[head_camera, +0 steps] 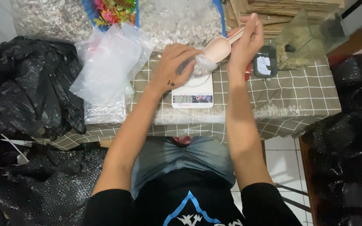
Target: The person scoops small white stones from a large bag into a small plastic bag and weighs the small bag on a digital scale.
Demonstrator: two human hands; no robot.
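Note:
My left hand point(176, 65) grips a small clear plastic bag point(203, 65) of pale pebbles that rests on a white digital kitchen scale point(192, 94). My right hand point(244, 42) holds a pinkish plastic scoop point(219, 47) by its handle, the bowl tipped over the bag's mouth. The scale's display is lit. Both forearms reach out from the bottom of the view.
A stack of empty clear bags point(109, 67) lies left of the scale on a checked cloth point(298, 90). Large sacks of white pebbles point(177, 19) and coloured gravel point(114, 10) stand behind. A small glass tank point(311, 39) and black bags point(30, 83) flank the table.

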